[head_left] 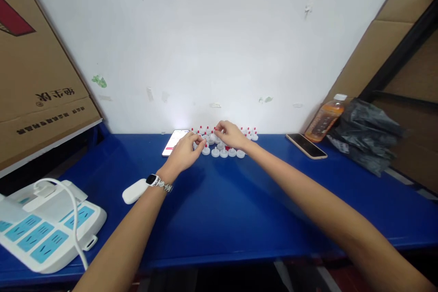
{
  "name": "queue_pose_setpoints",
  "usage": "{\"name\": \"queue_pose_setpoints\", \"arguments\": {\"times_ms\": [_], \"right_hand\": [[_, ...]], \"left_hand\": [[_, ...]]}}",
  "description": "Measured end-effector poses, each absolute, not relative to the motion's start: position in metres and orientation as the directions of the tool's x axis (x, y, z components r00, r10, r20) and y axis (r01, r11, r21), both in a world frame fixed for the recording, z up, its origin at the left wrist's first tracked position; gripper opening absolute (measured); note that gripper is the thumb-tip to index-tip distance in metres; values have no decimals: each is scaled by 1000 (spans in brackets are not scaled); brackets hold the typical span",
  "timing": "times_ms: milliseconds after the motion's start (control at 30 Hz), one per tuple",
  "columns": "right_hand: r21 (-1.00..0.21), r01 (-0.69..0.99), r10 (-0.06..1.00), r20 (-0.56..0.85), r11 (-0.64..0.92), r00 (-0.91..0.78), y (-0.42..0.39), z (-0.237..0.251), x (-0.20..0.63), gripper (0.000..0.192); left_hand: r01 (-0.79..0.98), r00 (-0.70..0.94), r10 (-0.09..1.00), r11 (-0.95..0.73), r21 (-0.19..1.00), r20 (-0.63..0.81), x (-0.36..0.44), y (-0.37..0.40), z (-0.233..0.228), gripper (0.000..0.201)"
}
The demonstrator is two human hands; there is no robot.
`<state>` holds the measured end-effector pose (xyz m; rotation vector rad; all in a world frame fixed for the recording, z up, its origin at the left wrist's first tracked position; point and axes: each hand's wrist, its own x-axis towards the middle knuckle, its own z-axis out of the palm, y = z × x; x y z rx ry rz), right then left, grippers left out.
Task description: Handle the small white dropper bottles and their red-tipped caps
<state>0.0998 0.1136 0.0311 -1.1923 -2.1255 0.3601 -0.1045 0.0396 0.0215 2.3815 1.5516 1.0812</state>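
Both arms are stretching far across the blue counter (pixel 219 210) toward the white wall. The left hand (pixel 183 153) is curling its fingers at the near-left edge of a cluster of small white caps with red tips (pixel 224 151), and the fingertips seem to be pinching one of them, though the piece is too small and too bright to make out for sure. The right hand (pixel 232 134) is lying over the middle of the cluster with the fingers bent down, apparently closing on a cap; what it is gripping is hiding under the fingers, so the hold cannot be told exactly. Several caps are standing in a row just in front of the right hand, and more are showing behind it, partly covered.

A lit phone (pixel 174 141) is lying just left of the left hand, its screen washing out in glare. A smartwatch (pixel 152 179) is sitting on the left wrist, beside a white oval object (pixel 134 191). A dark phone (pixel 307 145) is resting well right of the right hand, near a tilted orange drink bottle (pixel 325 118) and a crumpled black bag (pixel 367 139). A white power strip (pixel 51 232) is being cut off at the lower left edge.
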Motion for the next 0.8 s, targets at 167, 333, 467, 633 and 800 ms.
{"name": "queue_pose_setpoints", "arguments": {"times_ms": [167, 333, 467, 633, 800], "right_hand": [[-848, 292, 891, 380, 443, -248, 78, 28, 118, 17], [-937, 121, 880, 254, 327, -402, 36, 15, 127, 34], [-963, 96, 860, 176, 250, -479, 20, 8, 129, 50], [-993, -52, 854, 119, 108, -507, 19, 9, 133, 47], [-993, -114, 788, 51, -25, -614, 14, 16, 139, 37]], "left_hand": [[710, 194, 808, -507, 489, 556, -86, 31, 23, 22], [608, 297, 780, -599, 521, 551, -52, 13, 21, 26], [525, 428, 755, -655, 543, 497, -36, -1, 17, 23], [528, 509, 745, -666, 527, 432, -31, -5, 13, 20], [461, 562, 695, -713, 528, 448, -26, -3, 8, 27]]}}
